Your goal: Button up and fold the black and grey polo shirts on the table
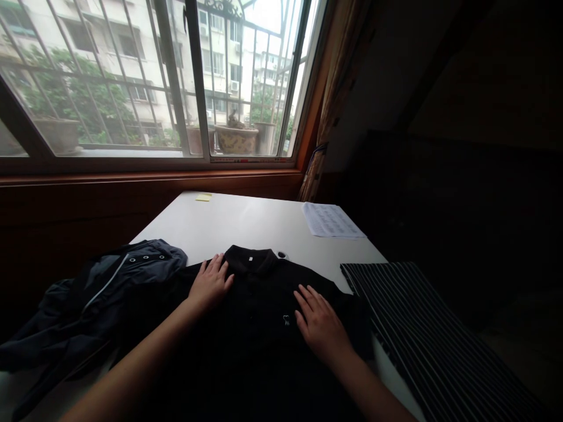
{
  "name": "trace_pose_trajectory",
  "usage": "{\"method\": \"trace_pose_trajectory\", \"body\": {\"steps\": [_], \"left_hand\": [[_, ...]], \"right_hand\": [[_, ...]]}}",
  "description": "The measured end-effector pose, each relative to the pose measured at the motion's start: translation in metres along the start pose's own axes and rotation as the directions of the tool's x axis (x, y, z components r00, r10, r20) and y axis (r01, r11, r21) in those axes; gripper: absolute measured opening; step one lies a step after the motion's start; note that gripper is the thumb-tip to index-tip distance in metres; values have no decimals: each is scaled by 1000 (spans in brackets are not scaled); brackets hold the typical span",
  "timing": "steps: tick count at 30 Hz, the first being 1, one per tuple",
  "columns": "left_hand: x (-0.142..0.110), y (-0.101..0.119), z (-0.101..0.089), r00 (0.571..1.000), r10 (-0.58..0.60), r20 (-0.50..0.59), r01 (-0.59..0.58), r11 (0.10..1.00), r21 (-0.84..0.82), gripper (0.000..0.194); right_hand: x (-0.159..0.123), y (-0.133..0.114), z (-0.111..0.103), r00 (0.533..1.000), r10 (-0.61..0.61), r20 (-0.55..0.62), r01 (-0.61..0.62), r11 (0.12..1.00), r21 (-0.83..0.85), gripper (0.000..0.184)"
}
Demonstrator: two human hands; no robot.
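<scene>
A black polo shirt (250,351) lies spread face up on the white table (246,220), its collar toward the window. The collar has a small white label inside, and a small light emblem sits on the chest. My left hand (211,283) rests flat on the shirt's shoulder beside the collar, fingers stretched out. On the chest at the other side, my right hand (321,325) lies open near the emblem, fingers slightly spread. Neither hand grips the cloth. The shirt's lower part fades into shadow at the bottom of the view.
Left of the shirt is a crumpled dark garment (153,264) with metal eyelets. A dark striped cloth (422,316) hangs over the table's right side. Printed sheets (332,220) and yellow sticky notes (203,197) lie toward the back. A barred window (206,88) stands beyond.
</scene>
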State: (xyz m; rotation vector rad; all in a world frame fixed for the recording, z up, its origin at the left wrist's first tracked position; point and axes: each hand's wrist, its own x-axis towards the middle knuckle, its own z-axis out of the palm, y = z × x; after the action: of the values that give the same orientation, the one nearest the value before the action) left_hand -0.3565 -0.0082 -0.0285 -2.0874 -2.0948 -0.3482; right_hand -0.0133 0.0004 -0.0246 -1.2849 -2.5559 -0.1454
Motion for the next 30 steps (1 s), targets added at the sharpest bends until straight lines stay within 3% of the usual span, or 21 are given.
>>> {"method": "trace_pose_trajectory", "body": {"steps": [4,6,9,11,16,24,30], "left_hand": [[-6,3,-22,982,34,-186,-59,990,-127,33],[-10,11,-33,958,150,-246,-193,968,-162,32],[-15,28,-36,866,467,-180,-494,853,-166,40],[-17,36,-27,824,559,-91,-566,806,-170,45],[-21,37,-5,878,476,51,-464,873,-153,57],[-27,35,-3,898,439,38,-430,893,-132,60],[-29,37,-5,911,412,22,-405,903,-140,59]], "right_hand": [[-4,-1,-1,999,13,45,-13,1000,7,52],[-4,-1,1,998,19,58,-20,1000,16,53],[-3,-1,2,997,26,67,-28,999,31,54],[-3,-1,2,996,31,80,-34,999,32,54],[-6,10,-2,988,46,148,-49,999,19,57],[-27,46,-6,959,172,225,-166,985,-43,67],[-38,64,4,972,194,136,-187,980,-62,70]]}}
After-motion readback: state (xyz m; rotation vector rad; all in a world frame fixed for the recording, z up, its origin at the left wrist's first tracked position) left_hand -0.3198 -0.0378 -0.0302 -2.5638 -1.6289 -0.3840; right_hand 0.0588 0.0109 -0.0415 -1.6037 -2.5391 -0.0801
